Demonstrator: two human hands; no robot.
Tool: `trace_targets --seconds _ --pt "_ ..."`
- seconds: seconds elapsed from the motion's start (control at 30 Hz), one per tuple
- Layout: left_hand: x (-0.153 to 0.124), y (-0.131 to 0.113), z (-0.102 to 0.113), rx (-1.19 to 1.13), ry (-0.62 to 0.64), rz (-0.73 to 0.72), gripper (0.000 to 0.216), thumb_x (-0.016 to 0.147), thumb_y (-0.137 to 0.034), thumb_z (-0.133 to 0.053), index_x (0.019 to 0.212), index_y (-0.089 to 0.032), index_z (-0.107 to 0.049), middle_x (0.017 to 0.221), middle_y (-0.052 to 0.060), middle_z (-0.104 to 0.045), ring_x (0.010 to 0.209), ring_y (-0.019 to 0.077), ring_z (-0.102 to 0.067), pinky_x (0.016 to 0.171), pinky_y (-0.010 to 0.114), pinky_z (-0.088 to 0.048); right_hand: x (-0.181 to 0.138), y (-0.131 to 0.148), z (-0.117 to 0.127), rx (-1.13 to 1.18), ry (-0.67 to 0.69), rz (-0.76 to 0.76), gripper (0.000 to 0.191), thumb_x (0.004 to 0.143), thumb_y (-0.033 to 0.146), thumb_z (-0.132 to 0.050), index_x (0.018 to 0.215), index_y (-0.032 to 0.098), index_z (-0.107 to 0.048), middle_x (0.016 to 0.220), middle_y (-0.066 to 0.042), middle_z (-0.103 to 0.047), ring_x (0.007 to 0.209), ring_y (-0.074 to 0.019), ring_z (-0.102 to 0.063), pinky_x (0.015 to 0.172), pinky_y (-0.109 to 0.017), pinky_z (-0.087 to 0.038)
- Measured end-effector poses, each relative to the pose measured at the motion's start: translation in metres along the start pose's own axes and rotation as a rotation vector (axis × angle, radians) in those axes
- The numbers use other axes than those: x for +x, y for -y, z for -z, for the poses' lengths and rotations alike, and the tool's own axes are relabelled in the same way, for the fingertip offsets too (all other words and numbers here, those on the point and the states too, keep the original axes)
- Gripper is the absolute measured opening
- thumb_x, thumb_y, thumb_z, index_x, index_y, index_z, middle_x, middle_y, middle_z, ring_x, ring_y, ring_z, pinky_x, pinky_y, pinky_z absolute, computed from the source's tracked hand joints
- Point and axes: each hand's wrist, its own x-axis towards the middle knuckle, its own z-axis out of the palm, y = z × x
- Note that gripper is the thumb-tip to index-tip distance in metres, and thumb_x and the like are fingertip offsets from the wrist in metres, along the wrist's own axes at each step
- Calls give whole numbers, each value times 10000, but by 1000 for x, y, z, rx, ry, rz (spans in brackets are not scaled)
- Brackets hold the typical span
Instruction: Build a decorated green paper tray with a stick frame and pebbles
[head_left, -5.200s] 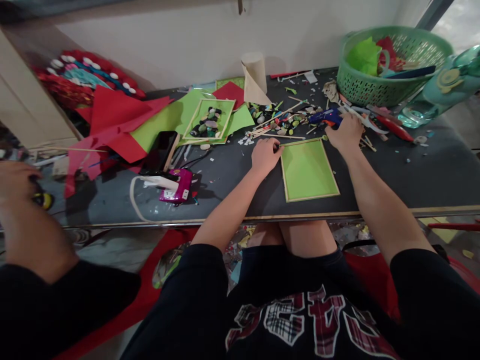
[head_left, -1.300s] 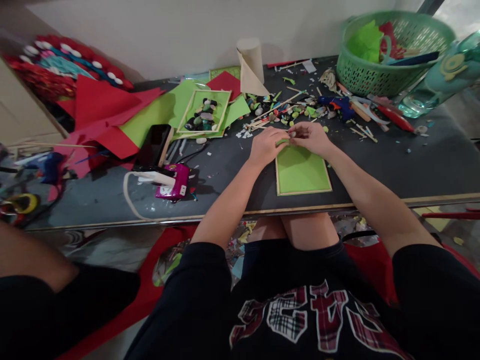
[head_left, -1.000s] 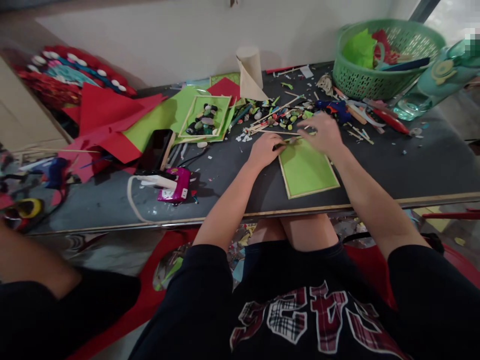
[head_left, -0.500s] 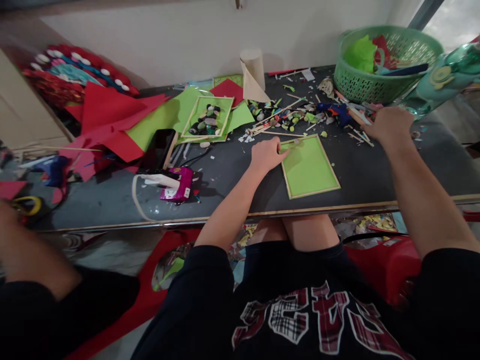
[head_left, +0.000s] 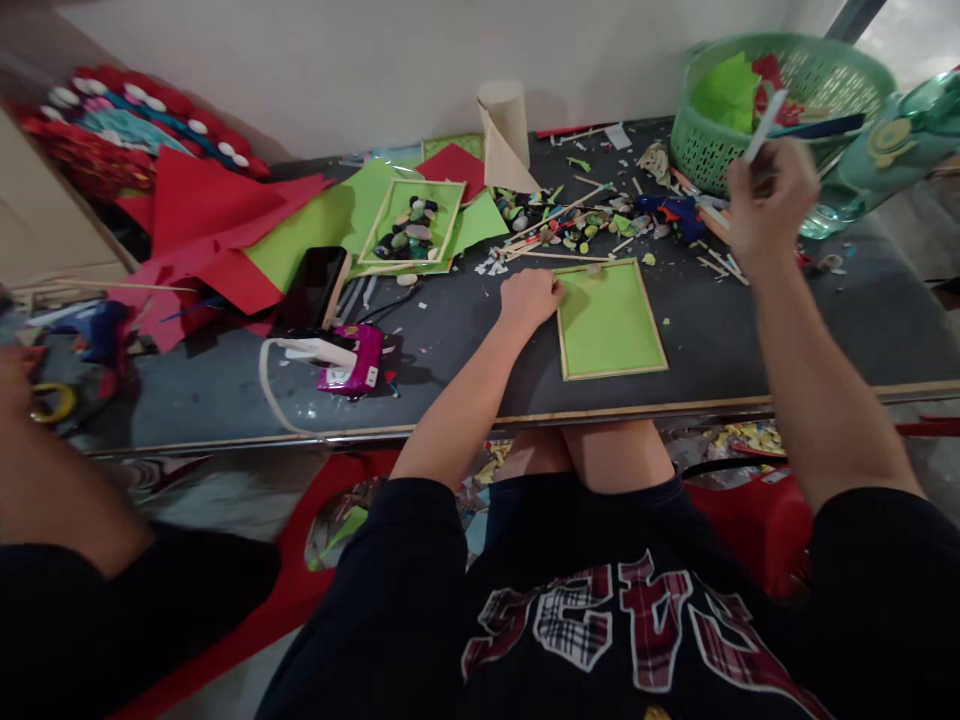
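Note:
A bright green card with a thin pale wooden border (head_left: 615, 325) lies flat on the dark table before me. My left hand (head_left: 529, 300) is curled at its upper left edge, fingers closed on the border. A small pale stone (head_left: 594, 270) sits near the card's top edge. Raised in front of the green basket, my right hand (head_left: 772, 200) is closed around a slim white stick (head_left: 766, 122) that points upward; its exact kind is unclear. Below that hand, a blue glue gun (head_left: 679, 215) lies beside loose thin wooden sticks (head_left: 724, 262).
A green basket (head_left: 694, 150) and a clear bottle (head_left: 855, 180) stand back right. Pebbles and scraps (head_left: 577, 230) spread behind the card. Further left are another framed card with stones (head_left: 409, 230), a phone (head_left: 319, 285), a purple power block (head_left: 352, 360) and a co-worker's arm (head_left: 52, 470).
My right hand has lifted from the clutter near the glue gun, with a white stick now in it. My left thumb has drawn in at the card's edge.

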Motion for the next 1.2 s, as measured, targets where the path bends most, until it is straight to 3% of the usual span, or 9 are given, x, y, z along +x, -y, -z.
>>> trace_targets --seconds 0.1,0.17,0.33,0.47,0.63,0.83,1.0,1.1,1.2 --pt "0 -1 1 37 -21 7 236 842 -316 -707 634 -208 -676 650 93 -671 739 287 -700 751 468 -602 -26 36 -22 254 -11 224 409 1121 437 -391 1167 144 -672 1151 -187 -721 1048 -244 -670 963 -393 -512" --pt "-1 -7 8 112 22 47 212 877 -320 -682 705 -203 -724 717 115 -720 770 310 -721 756 481 -604 -40 59 -44 371 92 424 357 1080 465 -481 1086 176 -690 1056 -140 -740 975 -259 -683 925 -407 -533" --pt "-6 -27 28 245 157 127 217 964 -333 -617 964 -186 -777 939 156 -794 926 350 -768 841 469 -595 -56 81 -89 403 274 669 353 1033 424 -557 1182 176 -760 1064 -133 -785 998 -299 -720 917 -429 -547" --pt "-9 -26 25 64 -14 42 321 1052 -361 -510 1240 -197 -711 1026 128 -796 969 275 -761 876 374 -575 -60 68 -89 631 211 576 382 1024 458 -564 1151 174 -786 1028 -121 -791 889 -254 -736 836 -383 -572" --pt "-9 -12 5 -239 -146 -316 637 1057 -666 -385 1535 -257 -487 1328 153 -705 1027 228 -725 857 316 -575 -59 69 -76 962 275 442 540 978 682 -581 1054 186 -783 809 -67 -722 732 -191 -671 721 -334 -564" --pt "-3 -4 -4 -338 -194 -488 652 1087 -643 -284 1666 -349 -232 1583 158 -507 1030 204 -714 775 307 -581 -60 78 -77 1221 444 439 572 942 724 -621 1174 217 -745 937 -68 -709 843 -179 -662 856 -357 -599" --pt "-1 -2 -4 -307 -226 -540 606 1098 -611 -273 1639 -345 -334 1540 145 -545 1320 261 -636 984 355 -582 -59 76 -83 1345 556 409 594 898 725 -685 1149 191 -749 968 -73 -725 844 -165 -676 836 -320 -609" --pt "-2 -2 -3 -282 -252 -530 565 1106 -590 -251 1568 -348 -470 1462 137 -589 1307 254 -647 1076 402 -552 -58 76 -86 1397 557 411 561 890 709 -710 1117 198 -753 939 -65 -728 856 -165 -681 820 -303 -606" --pt "-3 0 -3 -262 -266 -538 551 1114 -561 -251 1498 -324 -566 1393 149 -618 1237 248 -679 1054 403 -562 -57 77 -86 1386 533 426 551 896 714 -700 1102 206 -754 921 -65 -726 839 -166 -673 812 -313 -598"
